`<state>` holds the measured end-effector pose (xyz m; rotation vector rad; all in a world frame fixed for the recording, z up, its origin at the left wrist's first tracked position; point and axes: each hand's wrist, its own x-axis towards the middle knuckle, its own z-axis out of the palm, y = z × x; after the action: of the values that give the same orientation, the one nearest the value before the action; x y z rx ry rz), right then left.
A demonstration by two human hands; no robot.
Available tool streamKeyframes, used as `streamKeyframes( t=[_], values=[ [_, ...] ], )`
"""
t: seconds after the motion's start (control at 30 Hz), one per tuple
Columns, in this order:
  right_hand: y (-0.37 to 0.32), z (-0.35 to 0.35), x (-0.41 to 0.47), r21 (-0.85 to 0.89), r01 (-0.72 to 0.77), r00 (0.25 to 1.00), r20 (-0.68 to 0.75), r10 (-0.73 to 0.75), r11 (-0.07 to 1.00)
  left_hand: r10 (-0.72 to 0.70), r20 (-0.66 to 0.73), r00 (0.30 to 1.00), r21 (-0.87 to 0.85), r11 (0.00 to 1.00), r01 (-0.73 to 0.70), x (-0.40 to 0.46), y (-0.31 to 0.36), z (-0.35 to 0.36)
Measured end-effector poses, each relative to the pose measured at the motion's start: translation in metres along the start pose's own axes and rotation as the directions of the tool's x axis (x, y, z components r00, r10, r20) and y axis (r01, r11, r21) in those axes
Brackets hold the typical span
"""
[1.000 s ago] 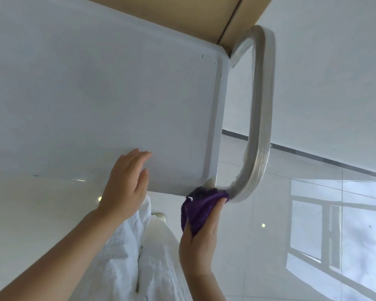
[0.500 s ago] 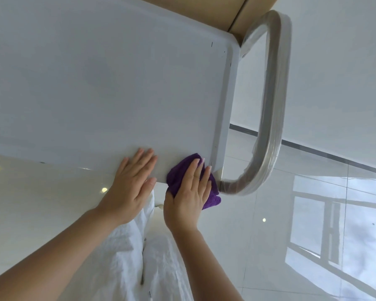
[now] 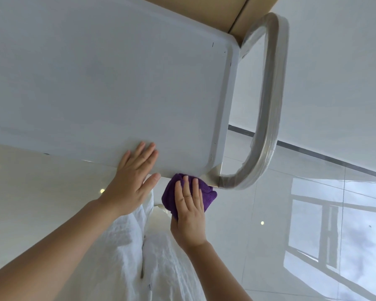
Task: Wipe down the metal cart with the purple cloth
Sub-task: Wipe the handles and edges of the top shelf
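The metal cart's pale grey top (image 3: 109, 83) fills the upper left, with a plastic-wrapped loop handle (image 3: 267, 105) at its right end. My left hand (image 3: 135, 179) lies flat on the near edge of the top, fingers straight. My right hand (image 3: 189, 209) presses the bunched purple cloth (image 3: 208, 195) against the cart's near side, just below the front right corner, with straight fingers over the cloth. Most of the cloth is hidden under that hand.
Glossy white floor tiles (image 3: 269, 224) spread below and to the right, reflecting a window. My white trousers (image 3: 126, 253) hang beneath the cart edge. A tan surface (image 3: 237, 9) shows behind the cart at the top, and a white wall (image 3: 334, 72) rises at the right.
My right hand has carried the cloth from the handle's base onto the cart top, then down over the near edge by the corner. My left hand has stayed flat on the top.
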<state>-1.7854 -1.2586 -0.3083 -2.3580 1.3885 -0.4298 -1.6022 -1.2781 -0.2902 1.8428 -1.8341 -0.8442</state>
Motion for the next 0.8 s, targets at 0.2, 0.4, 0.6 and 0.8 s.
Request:
streamKeyframes(
  t=[0.2, 0.4, 0.6, 0.8],
  values=[
    [-0.042, -0.041, 0.049, 0.469, -0.482, 0.762, -0.193, 0.619, 0.740, -0.044, 0.024, 0.999, -0.135, 0.990, 0.047, -0.001, 0.003, -0.004],
    [-0.049, 0.005, 0.055, -0.141, -0.275, 0.961, -0.046, 0.272, 0.951, -0.070, -0.023, 0.997, -0.185, 0.981, 0.065, 0.002, 0.004, -0.004],
    [-0.023, 0.014, 0.020, -0.255, -0.048, 0.993, 0.094, 0.074, 0.966, 0.011, -0.067, 0.998, -0.137, 0.990, -0.020, 0.003, 0.001, -0.002],
    [-0.018, 0.017, -0.035, 0.037, -0.134, 0.978, 0.168, 0.126, 0.990, 0.217, -0.100, 0.971, 0.210, 0.959, -0.192, 0.000, 0.002, 0.007]
  ],
)
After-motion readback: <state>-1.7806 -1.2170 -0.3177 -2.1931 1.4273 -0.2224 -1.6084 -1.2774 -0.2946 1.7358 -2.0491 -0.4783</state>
